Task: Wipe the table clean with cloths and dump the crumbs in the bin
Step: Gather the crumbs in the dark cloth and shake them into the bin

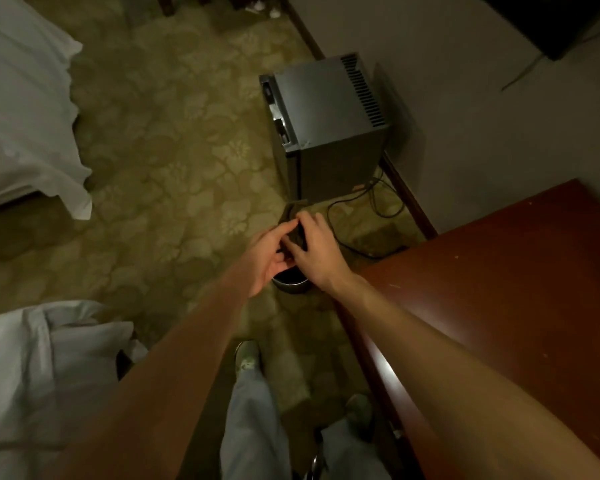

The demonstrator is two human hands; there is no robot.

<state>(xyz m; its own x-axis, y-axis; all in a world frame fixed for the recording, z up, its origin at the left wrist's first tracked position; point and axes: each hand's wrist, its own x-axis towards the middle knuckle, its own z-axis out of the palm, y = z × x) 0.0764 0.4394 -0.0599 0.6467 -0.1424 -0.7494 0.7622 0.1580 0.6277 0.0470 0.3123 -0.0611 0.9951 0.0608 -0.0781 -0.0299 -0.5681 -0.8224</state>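
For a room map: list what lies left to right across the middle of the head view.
Bed → left hand → cloth → right hand → table. Fridge and bin left out: they overlap the hands.

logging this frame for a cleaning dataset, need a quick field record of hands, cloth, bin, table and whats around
left hand: holds the cloth above the bin
right hand: holds the same cloth from the other side
cloth: dark, bunched between both hands
bin: small, round, on the carpet by the table corner, partly hidden by the hands
table: reddish-brown wood, a few pale specks on top
nearby: grey mini fridge against the wall, white bedding at left
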